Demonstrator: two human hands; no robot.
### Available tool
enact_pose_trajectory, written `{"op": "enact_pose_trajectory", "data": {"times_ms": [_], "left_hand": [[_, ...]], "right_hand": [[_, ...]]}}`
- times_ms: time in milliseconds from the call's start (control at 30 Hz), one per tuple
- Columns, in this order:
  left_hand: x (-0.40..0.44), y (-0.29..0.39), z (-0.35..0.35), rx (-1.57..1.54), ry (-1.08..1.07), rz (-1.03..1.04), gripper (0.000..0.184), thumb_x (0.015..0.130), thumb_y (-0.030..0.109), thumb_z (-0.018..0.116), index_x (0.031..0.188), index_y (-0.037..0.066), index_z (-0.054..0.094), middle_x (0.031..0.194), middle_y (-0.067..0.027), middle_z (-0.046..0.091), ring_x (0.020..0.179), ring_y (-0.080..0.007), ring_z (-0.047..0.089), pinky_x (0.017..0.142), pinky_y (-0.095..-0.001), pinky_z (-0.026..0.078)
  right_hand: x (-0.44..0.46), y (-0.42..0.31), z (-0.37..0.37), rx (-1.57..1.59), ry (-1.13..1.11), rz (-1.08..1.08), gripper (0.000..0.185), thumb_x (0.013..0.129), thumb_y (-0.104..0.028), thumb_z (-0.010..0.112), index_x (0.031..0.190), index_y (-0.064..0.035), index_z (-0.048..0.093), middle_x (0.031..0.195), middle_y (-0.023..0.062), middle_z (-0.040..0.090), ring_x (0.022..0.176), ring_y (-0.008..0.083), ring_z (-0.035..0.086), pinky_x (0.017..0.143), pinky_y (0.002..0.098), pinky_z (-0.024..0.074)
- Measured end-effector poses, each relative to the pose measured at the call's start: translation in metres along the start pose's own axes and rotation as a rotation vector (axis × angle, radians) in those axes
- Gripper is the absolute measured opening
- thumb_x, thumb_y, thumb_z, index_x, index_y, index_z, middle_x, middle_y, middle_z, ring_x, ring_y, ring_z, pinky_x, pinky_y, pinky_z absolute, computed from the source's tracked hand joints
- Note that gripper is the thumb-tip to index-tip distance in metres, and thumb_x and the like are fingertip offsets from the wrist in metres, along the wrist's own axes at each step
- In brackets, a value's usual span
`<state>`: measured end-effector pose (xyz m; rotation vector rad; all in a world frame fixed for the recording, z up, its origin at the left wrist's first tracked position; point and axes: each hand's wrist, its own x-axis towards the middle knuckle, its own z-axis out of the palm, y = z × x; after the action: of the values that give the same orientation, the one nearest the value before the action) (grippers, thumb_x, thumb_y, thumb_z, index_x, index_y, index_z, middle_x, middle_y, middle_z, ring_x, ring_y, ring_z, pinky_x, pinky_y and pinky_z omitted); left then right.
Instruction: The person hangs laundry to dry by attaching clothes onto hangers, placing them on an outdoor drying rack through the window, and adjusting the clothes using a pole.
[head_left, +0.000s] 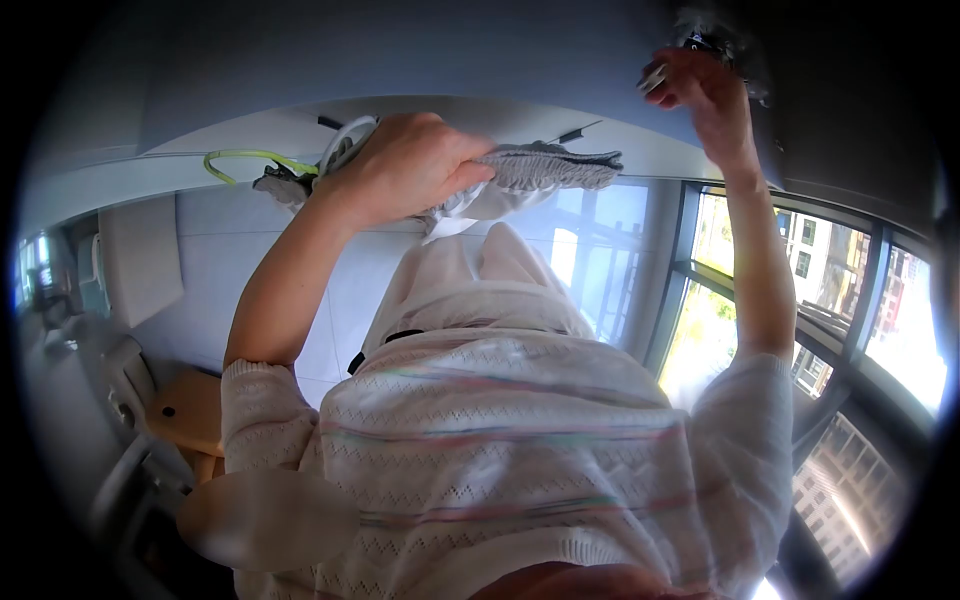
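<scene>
My left hand (415, 165) is closed around a grey and white garment (560, 166) with a gathered, elastic-looking waistband. The cloth sticks out to the right of my fingers, and a white part hangs below them. Beside that wrist are a white loop (345, 145) and a lime-green hanger-like hook (250, 156); whether my hand holds these too cannot be made out. Up at the right, my right hand (705, 95) pinches a small silvery, clip-like piece (653, 79). Just behind it is a clear, shiny item (735, 50), blurred and partly hidden by the fingers.
A grey surface (400, 60) spans the top, with a pale front edge below it. Large windows (820, 265) stand at the right. On the left are a wooden stool-like seat (190, 410) and blurred grey furniture (70, 400). Pale floor tiles (240, 270) lie below.
</scene>
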<state>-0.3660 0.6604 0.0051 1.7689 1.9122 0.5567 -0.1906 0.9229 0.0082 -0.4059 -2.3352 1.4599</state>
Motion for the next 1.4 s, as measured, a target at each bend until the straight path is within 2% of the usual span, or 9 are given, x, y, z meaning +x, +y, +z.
{"op": "enact_pose_trajectory", "data": {"times_ms": [100, 467, 867, 1067, 1100, 1167, 1233, 1267, 1400], "left_hand": [[0.0, 0.002, -0.002, 0.015, 0.013, 0.014, 0.019, 0.078, 0.024, 0.061, 0.091, 0.01, 0.064, 0.059, -0.0124, 0.056, 0.054, -0.0277, 0.054, 0.054, -0.037, 0.043], [-0.004, -0.003, -0.011, 0.016, 0.016, 0.021, 0.017, 0.079, 0.025, 0.06, 0.085, 0.008, 0.064, 0.058, -0.0126, 0.054, 0.053, -0.0276, 0.053, 0.053, -0.0376, 0.042], [-0.003, -0.001, -0.019, 0.013, -0.011, 0.048, 0.018, 0.078, 0.023, 0.06, 0.087, 0.007, 0.063, 0.062, -0.0115, 0.057, 0.058, -0.0269, 0.055, 0.056, -0.0373, 0.042], [0.008, 0.009, -0.001, 0.045, -0.069, 0.072, 0.017, 0.078, 0.023, 0.057, 0.083, 0.008, 0.064, 0.065, -0.0133, 0.059, 0.063, -0.0313, 0.057, 0.064, -0.0402, 0.045], [0.012, 0.017, -0.001, 0.052, -0.149, 0.06, 0.018, 0.079, 0.023, 0.055, 0.082, 0.007, 0.063, 0.069, -0.0143, 0.06, 0.066, -0.0313, 0.058, 0.066, -0.0408, 0.046], [0.021, 0.036, -0.003, 0.062, -0.314, 0.049, 0.02, 0.08, 0.022, 0.052, 0.081, 0.006, 0.062, 0.076, -0.0164, 0.062, 0.073, -0.0313, 0.061, 0.071, -0.0422, 0.047], [0.018, 0.051, 0.005, -0.127, -0.266, -0.076, 0.03, 0.079, 0.021, 0.055, 0.105, 0.008, 0.055, 0.083, -0.0108, 0.06, 0.084, -0.0246, 0.057, 0.072, -0.037, 0.044], [0.015, 0.048, 0.034, -0.324, -0.042, 0.072, 0.036, 0.08, 0.021, 0.055, 0.111, 0.004, 0.048, 0.095, -0.0087, 0.057, 0.096, -0.0209, 0.053, 0.079, -0.0351, 0.042], [0.02, 0.07, 0.077, 0.068, 0.038, 0.284, 0.034, 0.079, 0.019, 0.055, 0.11, 0.005, 0.05, 0.095, -0.0085, 0.056, 0.095, -0.0206, 0.053, 0.08, -0.0356, 0.042]], "right_hand": [[-0.02, -0.036, 0.037, 0.246, -0.099, -0.025, 0.018, 0.086, -0.008, 0.053, 0.099, 0.0039, 0.058, 0.079, 0.008, 0.064, 0.072, 0.0121, 0.062, 0.065, 0.0252, 0.0516], [-0.032, -0.062, 0.065, -0.257, -0.005, -0.202, 0.013, 0.08, -0.004, 0.057, 0.09, -0.0066, 0.063, 0.076, 0.0044, 0.063, 0.066, 0.0158, 0.058, 0.063, 0.0281, 0.0463], [-0.048, -0.073, 0.072, -0.583, 0.04, -0.384, 0.018, 0.075, -0.001, 0.061, 0.093, -0.0057, 0.061, 0.078, 0.0058, 0.061, 0.068, 0.0182, 0.058, 0.071, 0.0299, 0.0431], [-0.055, -0.104, 0.055, -0.307, -0.142, -0.073, 0.053, 0.07, -0.008, 0.069, 0.118, -0.0003, 0.049, 0.106, 0.0137, 0.06, 0.104, 0.0237, 0.056, 0.091, 0.0338, 0.041], [-0.048, -0.111, 0.057, -0.338, -0.162, -0.107, 0.051, 0.075, -0.021, 0.064, 0.121, -0.0047, 0.049, 0.112, 0.0117, 0.058, 0.106, 0.0237, 0.055, 0.088, 0.0372, 0.0416], [-0.032, -0.124, 0.077, -0.229, -0.185, -0.175, 0.051, 0.076, -0.023, 0.064, 0.122, -0.005, 0.048, 0.11, 0.0108, 0.059, 0.101, 0.0233, 0.057, 0.085, 0.0363, 0.0426], [-0.019, -0.13, 0.107, -0.084, -0.181, -0.135, 0.042, 0.078, -0.022, 0.063, 0.114, -0.0032, 0.054, 0.105, 0.0104, 0.061, 0.094, 0.0222, 0.059, 0.078, 0.0332, 0.045], [-0.015, -0.131, 0.121, -0.083, -0.201, -0.148, 0.04, 0.078, -0.021, 0.062, 0.112, -0.0016, 0.054, 0.101, 0.0123, 0.062, 0.089, 0.0228, 0.06, 0.076, 0.0329, 0.0457], [-0.016, -0.134, 0.134, -0.083, -0.413, -0.091, 0.032, 0.081, -0.021, 0.057, 0.102, 0.0033, 0.057, 0.083, 0.0147, 0.063, 0.072, 0.0241, 0.06, 0.069, 0.0333, 0.0467]]}}
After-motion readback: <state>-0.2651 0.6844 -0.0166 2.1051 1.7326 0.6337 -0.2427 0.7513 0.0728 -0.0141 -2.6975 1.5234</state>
